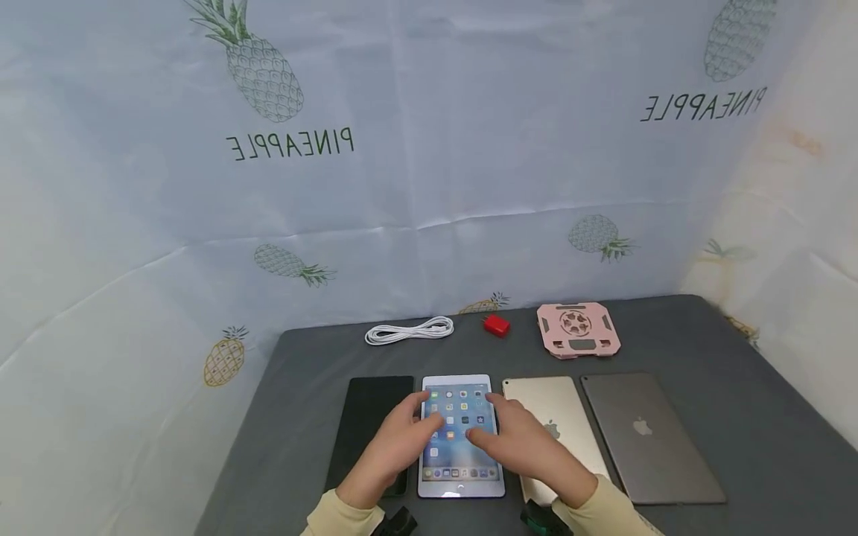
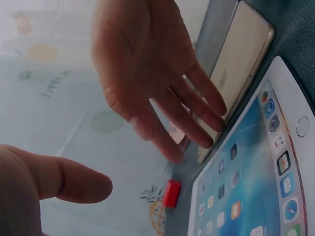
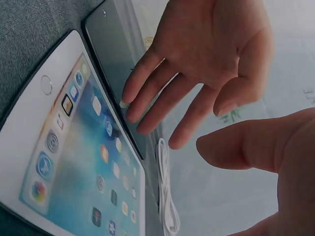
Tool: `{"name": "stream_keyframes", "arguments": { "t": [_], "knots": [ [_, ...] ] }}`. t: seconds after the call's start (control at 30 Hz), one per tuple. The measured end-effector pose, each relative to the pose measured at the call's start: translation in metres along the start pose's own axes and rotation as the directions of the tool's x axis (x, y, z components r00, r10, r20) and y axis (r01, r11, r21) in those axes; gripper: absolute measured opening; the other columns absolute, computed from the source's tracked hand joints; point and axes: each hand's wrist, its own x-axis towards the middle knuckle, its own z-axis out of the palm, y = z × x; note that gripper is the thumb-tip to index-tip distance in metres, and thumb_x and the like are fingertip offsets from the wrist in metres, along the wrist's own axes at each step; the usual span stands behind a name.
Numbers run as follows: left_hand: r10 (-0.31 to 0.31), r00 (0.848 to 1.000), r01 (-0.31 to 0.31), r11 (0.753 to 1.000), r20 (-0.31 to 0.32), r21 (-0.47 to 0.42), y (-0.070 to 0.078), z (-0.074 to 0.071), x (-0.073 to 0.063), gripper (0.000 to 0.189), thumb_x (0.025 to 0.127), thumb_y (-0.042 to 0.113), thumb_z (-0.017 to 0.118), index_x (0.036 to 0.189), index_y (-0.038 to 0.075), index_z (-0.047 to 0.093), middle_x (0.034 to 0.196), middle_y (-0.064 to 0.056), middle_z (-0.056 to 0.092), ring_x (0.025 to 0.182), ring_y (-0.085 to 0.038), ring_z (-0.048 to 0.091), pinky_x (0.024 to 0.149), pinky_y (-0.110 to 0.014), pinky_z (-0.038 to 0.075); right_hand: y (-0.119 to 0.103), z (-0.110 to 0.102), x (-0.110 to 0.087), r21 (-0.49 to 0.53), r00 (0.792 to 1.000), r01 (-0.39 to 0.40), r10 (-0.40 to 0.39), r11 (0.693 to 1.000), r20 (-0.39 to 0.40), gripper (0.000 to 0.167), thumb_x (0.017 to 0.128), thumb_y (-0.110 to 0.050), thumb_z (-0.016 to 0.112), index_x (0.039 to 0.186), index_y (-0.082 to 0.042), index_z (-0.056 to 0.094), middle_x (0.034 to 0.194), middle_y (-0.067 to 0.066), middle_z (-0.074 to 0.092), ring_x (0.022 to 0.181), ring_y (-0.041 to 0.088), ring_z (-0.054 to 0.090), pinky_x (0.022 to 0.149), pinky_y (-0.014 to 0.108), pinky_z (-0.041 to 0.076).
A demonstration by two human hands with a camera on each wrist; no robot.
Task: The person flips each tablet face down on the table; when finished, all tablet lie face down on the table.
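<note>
A white tablet (image 1: pixel 462 487) with its screen lit and rows of app icons lies flat on the dark table. My left hand (image 1: pixel 400 439) is over its left edge and my right hand (image 1: pixel 525 444) over its right edge, palms facing each other, thumbs pointing inward above the screen. In the left wrist view the right hand (image 2: pixel 152 73) has its fingers extended and slightly spread, with nothing in them. The right wrist view shows the left hand (image 3: pixel 202 59) likewise, fingers loosely straight beside the tablet's edge.
A black tablet (image 1: pixel 362 406) lies left of the white one. To the right are a gold tablet (image 1: pixel 536 394) and a grey tablet (image 1: pixel 660 454), both back up. Behind them sit a bundled white cable (image 1: pixel 409 331), a red plug (image 1: pixel 496 325) and a pink square device (image 1: pixel 579 330).
</note>
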Motion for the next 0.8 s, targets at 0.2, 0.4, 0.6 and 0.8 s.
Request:
{"name": "stream_keyframes", "arguments": {
  "t": [0.2, 0.4, 0.6, 0.8],
  "knots": [
    [-0.033, 0.999, 0.032, 0.998, 0.023, 0.047, -0.006, 0.0, 0.004, 0.072, 0.098, 0.027, 0.064, 0.158, -0.009, 0.044, 0.157, -0.03, 0.052, 0.123, -0.037, 0.062, 0.107, -0.065, 0.052, 0.002, 0.012, 0.004, -0.018, 1.0, -0.01, 0.01, 1.0, 0.007, 0.077, 0.091, -0.036, 0.081, 0.149, 0.007, 0.057, 0.14, 0.031, 0.064, 0.127, 0.047, 0.065, 0.094, 0.072, 0.058],
    [-0.053, 0.998, 0.051, 0.996, 0.022, 0.075, -0.008, 0.005, 0.005, 0.071, 0.098, 0.03, 0.066, 0.156, -0.005, 0.048, 0.161, -0.028, 0.05, 0.132, -0.039, 0.058, 0.112, -0.071, 0.047, 0.004, 0.014, 0.003, -0.008, 1.0, 0.006, -0.006, 1.0, 0.006, 0.076, 0.091, -0.037, 0.081, 0.149, 0.007, 0.058, 0.14, 0.03, 0.062, 0.123, 0.043, 0.066, 0.094, 0.07, 0.059],
    [-0.051, 0.998, 0.049, 0.997, 0.039, 0.056, -0.006, 0.004, 0.004, 0.069, 0.097, 0.029, 0.066, 0.154, -0.007, 0.05, 0.158, -0.028, 0.052, 0.13, -0.039, 0.059, 0.11, -0.071, 0.048, 0.005, 0.012, 0.001, 0.013, 1.0, 0.022, -0.022, 1.0, 0.016, 0.077, 0.091, -0.036, 0.082, 0.149, 0.008, 0.057, 0.137, 0.03, 0.063, 0.117, 0.038, 0.067, 0.092, 0.068, 0.06],
    [-0.041, 0.998, 0.041, 0.999, 0.038, 0.01, -0.007, 0.003, 0.006, 0.07, 0.098, 0.027, 0.065, 0.154, -0.011, 0.048, 0.157, -0.032, 0.051, 0.126, -0.041, 0.058, 0.108, -0.071, 0.049, 0.006, 0.01, 0.004, 0.008, 0.999, 0.021, -0.021, 1.0, 0.03, 0.076, 0.091, -0.037, 0.082, 0.148, 0.007, 0.058, 0.14, 0.028, 0.063, 0.123, 0.039, 0.066, 0.098, 0.069, 0.058]
  ]
}}
